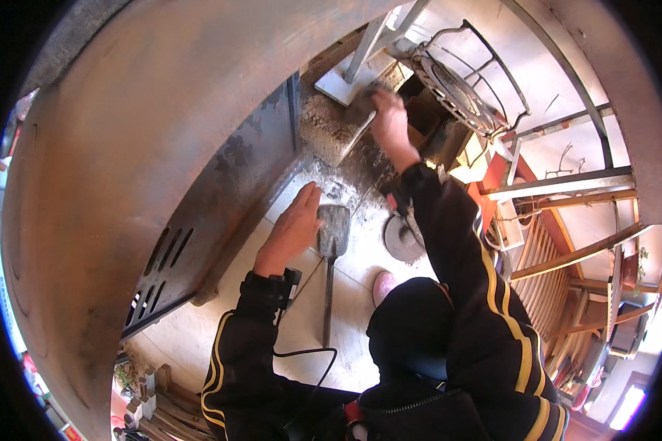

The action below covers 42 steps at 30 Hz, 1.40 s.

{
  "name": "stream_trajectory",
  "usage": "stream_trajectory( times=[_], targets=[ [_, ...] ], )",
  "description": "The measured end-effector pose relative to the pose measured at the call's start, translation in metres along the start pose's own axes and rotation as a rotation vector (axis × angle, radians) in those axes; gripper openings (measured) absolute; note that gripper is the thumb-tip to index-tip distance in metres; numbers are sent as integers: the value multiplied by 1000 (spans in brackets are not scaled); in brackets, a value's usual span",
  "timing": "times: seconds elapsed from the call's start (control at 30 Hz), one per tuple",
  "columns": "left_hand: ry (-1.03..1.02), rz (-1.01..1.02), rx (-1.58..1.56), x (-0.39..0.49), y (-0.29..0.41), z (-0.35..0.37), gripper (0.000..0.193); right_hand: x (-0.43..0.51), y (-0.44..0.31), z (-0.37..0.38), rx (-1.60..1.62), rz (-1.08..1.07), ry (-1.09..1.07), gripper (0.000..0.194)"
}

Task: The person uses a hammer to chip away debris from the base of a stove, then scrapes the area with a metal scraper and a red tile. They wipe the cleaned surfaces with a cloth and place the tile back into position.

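My right hand [391, 124] is stretched forward over a dusty, ash-strewn patch of floor [323, 129]. It appears to grip a dark object [361, 103], too blurred to name. A thin, pale straight edge [357, 139] slants just below that hand; whether it belongs to the object I cannot tell. My left hand [291, 231] hovers empty, fingers straight and thumb apart. Beside it on the tiles lies a small metal shovel [334, 229], its long handle pointing back toward me. A grey round disc [401, 242] rests on the floor under my right sleeve.
A large curved metal surface [116, 138] fills the left, with a dark slotted metal panel [215, 187] beneath it. A metal stand with a round ring [455, 88] is at the upper right. Cut wood pieces [171, 410] lie lower left. A slatted wooden piece [538, 264] stands right.
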<state>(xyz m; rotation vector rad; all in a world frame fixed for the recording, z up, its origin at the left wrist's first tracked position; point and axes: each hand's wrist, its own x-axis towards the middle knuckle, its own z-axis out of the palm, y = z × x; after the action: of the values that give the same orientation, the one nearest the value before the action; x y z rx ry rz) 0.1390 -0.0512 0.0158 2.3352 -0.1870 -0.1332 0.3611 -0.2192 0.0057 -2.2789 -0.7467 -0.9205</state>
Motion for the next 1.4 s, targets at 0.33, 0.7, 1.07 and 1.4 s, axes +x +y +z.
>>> stream_trajectory(
  times=[0.33, 0.7, 1.07, 1.4],
  targets=[
    [12, -31, -67, -18, -14, 13, 54, -16, -18, 0, -15, 26, -232, 32],
    [-78, -160, -110, -116, 35, -1, 45, -84, -117, -112, 542, 292, -848, 28],
    [-47, -331, -322, -197, 161, -62, 30, -48, -175, -256, 143, 893, -1165, 21],
    [91, -289, -391, -229, 262, -156, 30, 32, -266, -407, 722, 1379, -620, 25]
  ],
)
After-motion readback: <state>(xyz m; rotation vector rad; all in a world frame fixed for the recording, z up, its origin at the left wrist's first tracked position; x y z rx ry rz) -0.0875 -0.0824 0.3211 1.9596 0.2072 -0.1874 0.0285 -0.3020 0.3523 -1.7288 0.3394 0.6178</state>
